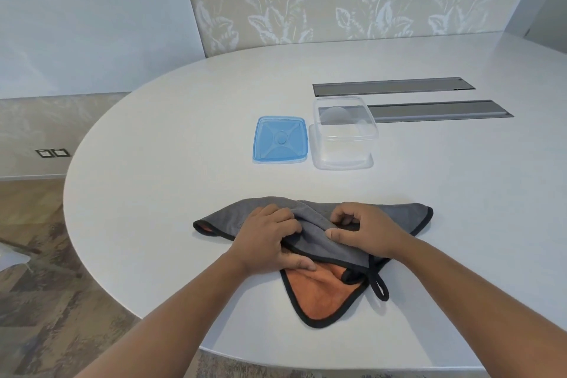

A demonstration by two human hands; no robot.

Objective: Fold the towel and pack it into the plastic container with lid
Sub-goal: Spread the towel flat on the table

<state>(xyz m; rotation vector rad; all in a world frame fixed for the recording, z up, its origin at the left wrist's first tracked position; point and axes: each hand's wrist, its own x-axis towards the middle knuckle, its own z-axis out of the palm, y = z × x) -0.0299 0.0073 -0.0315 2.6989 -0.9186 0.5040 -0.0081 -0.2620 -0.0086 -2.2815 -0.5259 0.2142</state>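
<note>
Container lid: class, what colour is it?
Translucent blue; the lid shows best in the head view.

Your white oval table (159, 138) carries the crumpled grey-orange towel (325, 288), blue lid (279, 139) and clear plastic container (343, 138).

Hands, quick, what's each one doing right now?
Left hand: fingers closed on the grey side of the towel.
Right hand: fingers pinching a fold of the same towel.
</note>
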